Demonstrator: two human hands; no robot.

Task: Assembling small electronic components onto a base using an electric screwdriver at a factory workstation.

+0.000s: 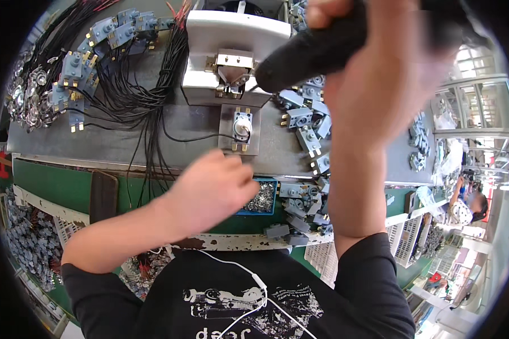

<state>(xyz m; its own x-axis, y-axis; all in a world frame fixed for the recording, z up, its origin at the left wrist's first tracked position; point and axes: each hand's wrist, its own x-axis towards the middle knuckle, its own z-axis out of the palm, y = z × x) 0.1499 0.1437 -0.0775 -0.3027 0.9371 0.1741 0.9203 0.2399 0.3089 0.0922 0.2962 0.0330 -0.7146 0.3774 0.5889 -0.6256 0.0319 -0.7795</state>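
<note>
The left hand [215,183] hangs in front of the machine [237,39], past the bench's near edge, its fingers loosely curled; the palm is turned away, so I cannot tell whether anything is tucked inside. The right hand [378,85], raised to the right of the machine and partly blurred, is closed around a thick black handle [311,56] whose free end points back at the machine's right side. Between the machine and the left hand sits a grey switch [242,125] on a metal plate [225,121], just in front of the machine. The switch lies directly beyond the left knuckles, apart from them, its long axis running from the person toward the machine; the left hand is much the nearer. A black wire [192,140] runs from the switch to a wire bundle [164,90] left of the machine. Further out on the bench [51,138], loose switches [308,135] lie right of the machine, metal pieces [34,101] far left of it, and a blue tray [276,195] stands below its front.
</note>
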